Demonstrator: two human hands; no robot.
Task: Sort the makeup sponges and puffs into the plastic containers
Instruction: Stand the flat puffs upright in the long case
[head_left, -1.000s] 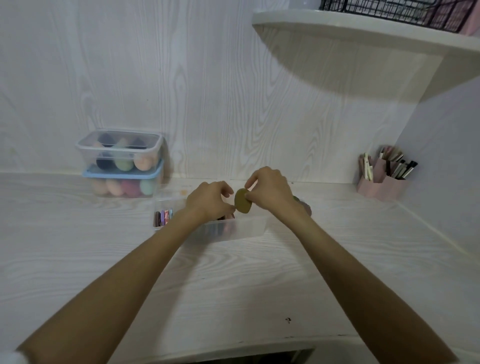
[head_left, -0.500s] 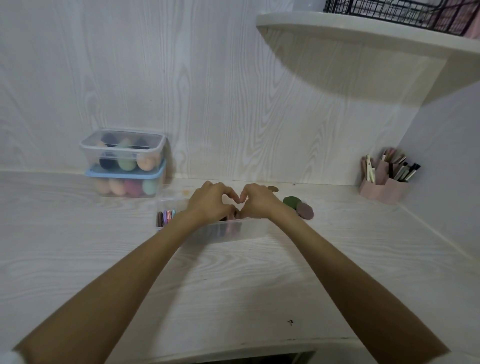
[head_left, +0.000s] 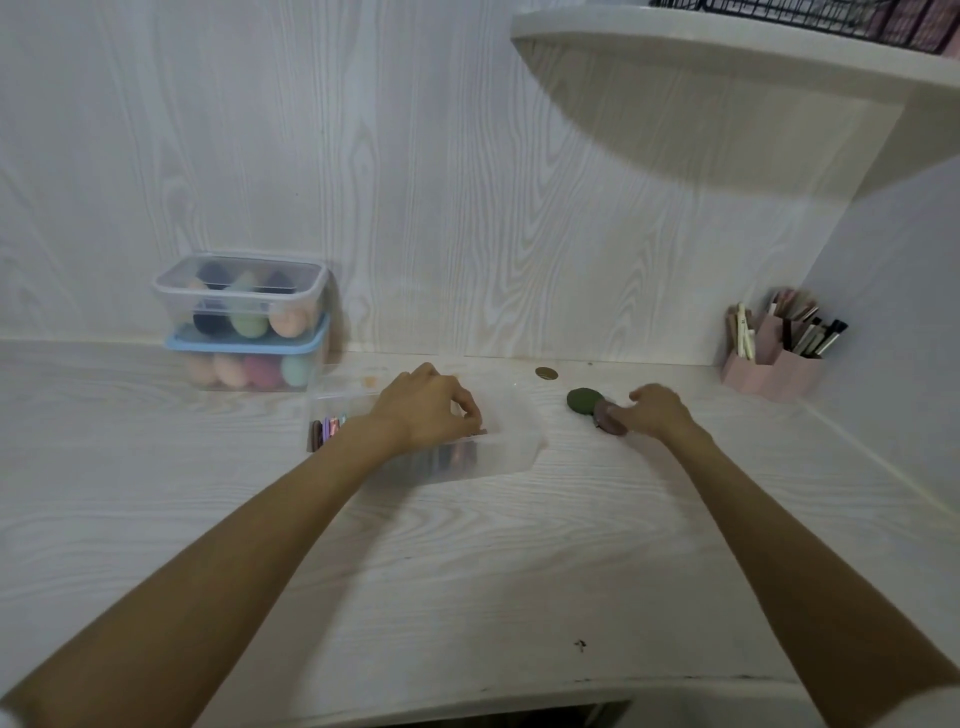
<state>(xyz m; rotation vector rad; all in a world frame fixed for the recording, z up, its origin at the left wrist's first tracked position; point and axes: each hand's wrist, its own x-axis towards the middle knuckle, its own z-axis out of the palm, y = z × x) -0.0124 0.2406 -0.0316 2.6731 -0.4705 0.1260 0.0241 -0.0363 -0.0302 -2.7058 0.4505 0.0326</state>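
An open clear plastic container (head_left: 514, 441) sits mid-desk with several flat puffs (head_left: 326, 430) standing on edge inside it. My left hand (head_left: 434, 408) rests inside the container, fingers curled over the row of puffs. My right hand (head_left: 655, 413) lies to the right of the container, fingertips touching a mauve flat puff (head_left: 609, 420) that lies on the desk. A dark green puff (head_left: 583, 401) lies against it on the left. A small tan puff (head_left: 545, 372) lies near the wall.
Two lidded containers of egg-shaped sponges are stacked at the back left, a clear-lidded one (head_left: 241, 296) on a blue-lidded one (head_left: 249, 364). A pink brush holder (head_left: 774, 364) stands at the back right. A shelf (head_left: 727, 57) overhangs the right side.
The olive puff my right hand held went down into the container. My right hand then moved right to the mauve puff on the desk. My left hand stayed at the container.
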